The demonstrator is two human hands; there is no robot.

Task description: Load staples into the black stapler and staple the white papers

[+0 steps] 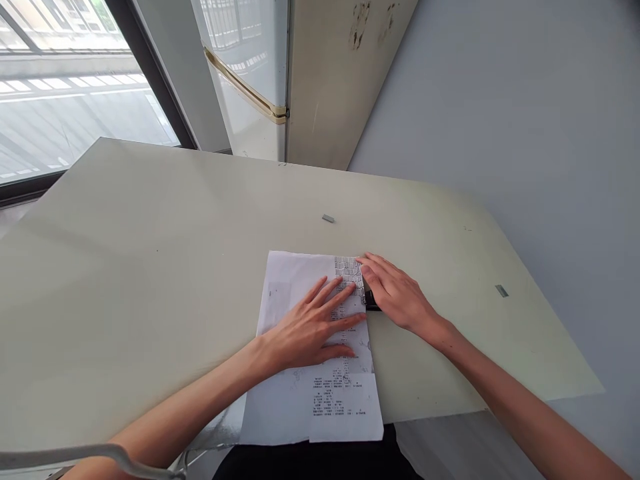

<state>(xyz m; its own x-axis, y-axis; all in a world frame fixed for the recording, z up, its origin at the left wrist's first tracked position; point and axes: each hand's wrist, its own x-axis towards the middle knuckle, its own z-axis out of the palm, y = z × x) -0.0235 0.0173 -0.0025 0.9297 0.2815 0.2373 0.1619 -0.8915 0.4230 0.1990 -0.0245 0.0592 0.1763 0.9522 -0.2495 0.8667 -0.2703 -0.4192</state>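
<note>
White printed sheets (350,413) lie on the pale table in front of me, their text upside down and a dense printed block near the top right. Spread across them, palm down, my left hand (313,327) rests with its fingers apart. At the sheets' right edge my right hand (395,290) is bent over a small black object (373,305), its fingers close together. Most of that object is hidden under the hand and against the paper, so its kind is hard to tell; it could be a stapler.
Two small grey strips (328,218) lie on the table (150,287), one beyond the sheets and one far right. A refrigerator (320,87) stands behind the table, a window (75,93) at left, a grey wall (525,100) at right. A grey curved bar (100,453) crosses the lower left.
</note>
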